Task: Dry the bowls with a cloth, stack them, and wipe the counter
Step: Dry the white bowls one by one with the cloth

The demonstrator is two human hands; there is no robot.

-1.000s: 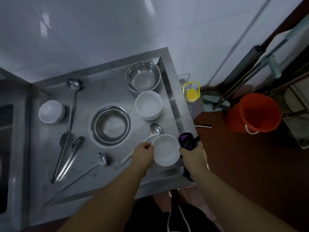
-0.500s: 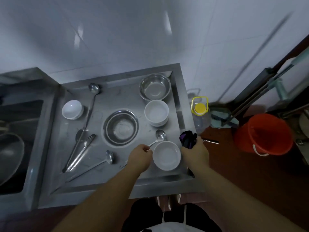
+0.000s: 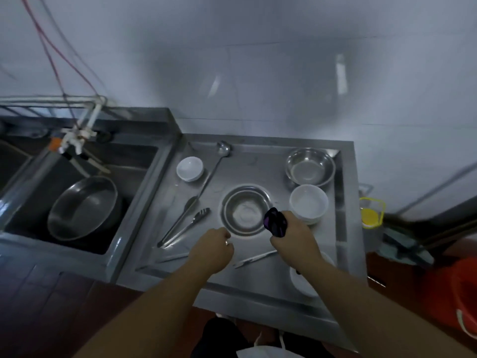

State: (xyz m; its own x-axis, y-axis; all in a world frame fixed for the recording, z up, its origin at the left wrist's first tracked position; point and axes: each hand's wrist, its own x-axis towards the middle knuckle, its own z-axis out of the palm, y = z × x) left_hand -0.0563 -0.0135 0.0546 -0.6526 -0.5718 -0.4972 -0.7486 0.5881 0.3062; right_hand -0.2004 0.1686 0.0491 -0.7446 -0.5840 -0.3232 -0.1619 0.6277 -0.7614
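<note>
Right hand (image 3: 294, 237) grips bunched dark cloth (image 3: 275, 222); left hand (image 3: 213, 250) curled, apparently empty.
Cloth pokes up from the fingers (image 3: 289, 223) over the steel bowl's (image 3: 244, 210) right rim; white bowl (image 3: 300, 280) sits on the table (image 3: 258, 277) under the right forearm.

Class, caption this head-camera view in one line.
Right hand grips a dark cloth over a steel bowl on the counter.

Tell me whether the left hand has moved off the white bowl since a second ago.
Yes. The left hand has let go of the white bowl, which now sits at the counter's front right, and has shifted left toward the steel bowl.
</note>
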